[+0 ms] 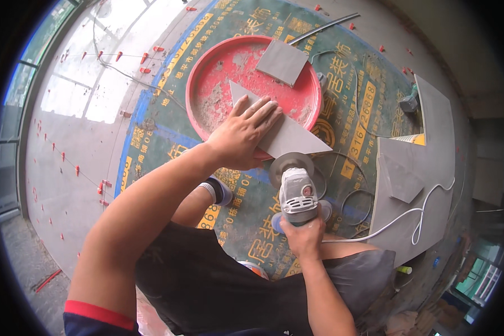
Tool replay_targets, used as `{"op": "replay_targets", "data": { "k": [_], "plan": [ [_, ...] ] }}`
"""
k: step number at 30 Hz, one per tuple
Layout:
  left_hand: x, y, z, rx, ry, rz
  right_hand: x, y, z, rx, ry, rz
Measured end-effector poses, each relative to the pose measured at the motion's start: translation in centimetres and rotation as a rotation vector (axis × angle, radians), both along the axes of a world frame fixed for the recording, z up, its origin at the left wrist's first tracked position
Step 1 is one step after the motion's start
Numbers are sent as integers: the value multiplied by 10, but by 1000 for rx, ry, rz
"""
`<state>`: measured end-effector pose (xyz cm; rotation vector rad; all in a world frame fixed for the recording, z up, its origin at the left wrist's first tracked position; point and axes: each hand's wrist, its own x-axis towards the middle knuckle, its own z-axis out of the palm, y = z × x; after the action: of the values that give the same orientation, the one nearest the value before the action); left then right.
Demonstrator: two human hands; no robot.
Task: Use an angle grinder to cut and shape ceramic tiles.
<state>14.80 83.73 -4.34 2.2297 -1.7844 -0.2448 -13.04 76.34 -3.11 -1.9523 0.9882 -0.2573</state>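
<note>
My left hand (pixel 246 126) lies with fingers stretched out on a grey triangular tile (pixel 294 137), pressing it across a red round tub (pixel 206 78) with grey dust inside. My right hand (pixel 303 238) is closed round the rear of a white angle grinder (pixel 297 196). Its metal disc (pixel 277 165) is just below the tile's lower edge, near the pointed right end; I cannot tell whether they touch. A small square grey tile (pixel 283 60) rests on the tub's upper right part.
Large grey boards or tiles (pixel 431 213) lie at the right with a white cord, near a green tool (pixel 410 98). Dark cables loop over the printed green floor sheet (pixel 341 168). A metal strip (pixel 322 28) lies above the tub. Red tile levellers (pixel 119 55) dot the tiled floor at left.
</note>
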Motion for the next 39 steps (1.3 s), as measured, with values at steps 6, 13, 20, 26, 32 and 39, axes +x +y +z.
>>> {"op": "replay_targets", "data": {
  "k": [6, 13, 20, 26, 32, 39],
  "plan": [
    [-1, 1, -1, -9, 8, 23, 8, 3, -2, 102, 2, -8],
    [-1, 0, -1, 4, 13, 16, 2, -5, -5, 148, -33, -75],
    [-1, 0, -1, 8, -2, 11, -2, -25, -6, 216, -100, -276],
    [0, 1, -1, -28, -43, -1, -1, -13, -5, 173, -4, -170],
    [-3, -4, 0, -24, -3, 19, 2, 1, -5, 87, 70, 5],
    [-3, -3, 3, 27, 26, 27, 4, -11, 1, 98, 51, -76]
  ]
}}
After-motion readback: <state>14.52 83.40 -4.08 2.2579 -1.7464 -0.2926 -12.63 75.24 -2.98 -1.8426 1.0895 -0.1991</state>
